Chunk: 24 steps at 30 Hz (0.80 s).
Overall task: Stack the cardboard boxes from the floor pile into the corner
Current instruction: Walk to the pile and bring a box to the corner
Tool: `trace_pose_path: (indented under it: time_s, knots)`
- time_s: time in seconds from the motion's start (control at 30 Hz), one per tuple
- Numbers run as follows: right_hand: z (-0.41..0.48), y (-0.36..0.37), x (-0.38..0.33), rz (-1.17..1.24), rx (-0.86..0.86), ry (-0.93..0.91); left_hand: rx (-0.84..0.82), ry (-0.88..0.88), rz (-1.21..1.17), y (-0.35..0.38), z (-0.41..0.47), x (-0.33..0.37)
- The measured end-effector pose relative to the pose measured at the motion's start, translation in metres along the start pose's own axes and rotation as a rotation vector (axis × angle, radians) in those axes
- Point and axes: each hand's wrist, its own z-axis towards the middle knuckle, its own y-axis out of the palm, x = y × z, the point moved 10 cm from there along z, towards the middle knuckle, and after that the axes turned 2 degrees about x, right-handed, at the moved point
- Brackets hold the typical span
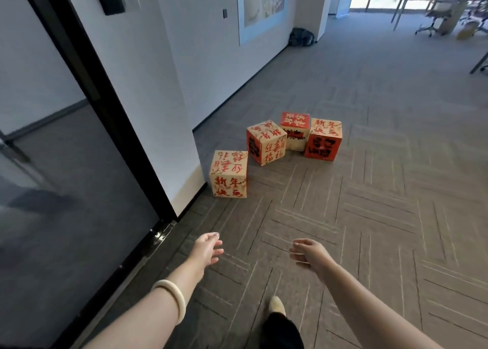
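- Left hand (208,251) and right hand (307,251), lower centre of the frame: both empty, fingers loosely spread, grasping nothing, well apart from the boxes (266,142).
- The four boxes sit on the carpet (369,190) at centre frame, none stacked. The nearest box (229,174) is just beside the white wall (158,84). The other three cluster behind it and seem to touch.
- Risk: lifting one from the cluster may drag or tip a neighbour, since they sit so tight.
- Risk: weight is unknown, so a box misjudged as light could slip.
- Risk: cubes set off-centre would make a leaning stack, and the glass door (66,177) at left is near.
- Hidden: the red-topped box (294,130) is partly covered by its neighbours. All far faces are unseen, and I cannot tell whether the flaps are sealed. Fingertips are blurred. Which corner is meant is unclear.
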Motion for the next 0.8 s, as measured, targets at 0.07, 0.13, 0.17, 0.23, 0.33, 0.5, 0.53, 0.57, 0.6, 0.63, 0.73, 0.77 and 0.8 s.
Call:
trace_pose_path:
  time_s: [0.07,0.13,0.17,0.23,0.33,0.5,0.53,0.57,0.6,0.63,0.73,0.77,0.8]
  knots:
    - [0.048,0.007,-0.022,-0.011,-0.015,0.016,0.037,-0.017,-0.009,0.005,0.045,0.018]
    - [0.099,0.013,-0.046,-0.021,-0.029,0.033,0.085,-0.037,-0.026,0.006,0.088,0.038]
    - [0.123,0.016,-0.061,-0.032,-0.04,0.04,0.109,-0.047,-0.028,0.007,0.109,0.051]
    - [0.163,0.023,-0.092,-0.064,-0.073,0.054,0.147,-0.063,-0.019,0.008,0.144,0.076]
    - [0.215,0.031,-0.143,-0.097,-0.086,0.071,0.167,-0.066,-0.022,0.014,0.193,0.114]
    - [0.295,0.06,-0.196,-0.155,-0.123,0.113,0.149,-0.102,0.009,0.026,0.278,0.15]
    - [0.312,0.066,-0.203,-0.158,-0.127,0.126,0.153,-0.12,0.0,0.025,0.299,0.154]
    - [0.33,0.072,-0.209,-0.163,-0.124,0.145,0.154,-0.142,-0.008,0.024,0.321,0.158]
    - [0.348,0.077,-0.214,-0.168,-0.116,0.166,0.152,-0.163,-0.008,0.023,0.344,0.162]
    - [0.367,0.083,-0.22,-0.172,-0.104,0.185,0.144,-0.179,0.0,0.022,0.37,0.169]
    - [0.434,0.101,-0.236,-0.154,-0.055,0.237,0.117,-0.197,0.034,0.018,0.461,0.195]
    - [0.458,0.107,-0.24,-0.149,-0.029,0.262,0.116,-0.209,0.049,0.015,0.494,0.205]
    - [0.482,0.113,-0.245,-0.145,-0.001,0.287,0.11,-0.222,0.069,0.015,0.528,0.216]
